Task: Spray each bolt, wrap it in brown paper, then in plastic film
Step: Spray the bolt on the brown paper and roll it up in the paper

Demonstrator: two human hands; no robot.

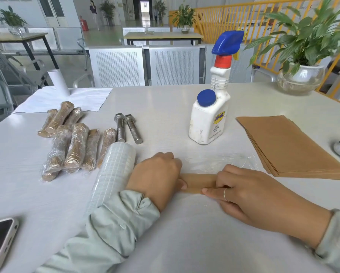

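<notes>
White table (185, 107) — paper-wrapped bolt (199, 181) between hands, left fingers (182, 185) and right fingers (212, 191) pinching its ends.

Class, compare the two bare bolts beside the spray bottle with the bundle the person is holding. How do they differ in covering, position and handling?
The bare bolts show shiny uncovered metal; the held bundle is covered in brown paper. The bolts point away from the person; the bundle lies crosswise. Nobody touches the bolts, while the left hand and right hand grip the bundle's ends over plastic film. Both rest on the table.
</notes>
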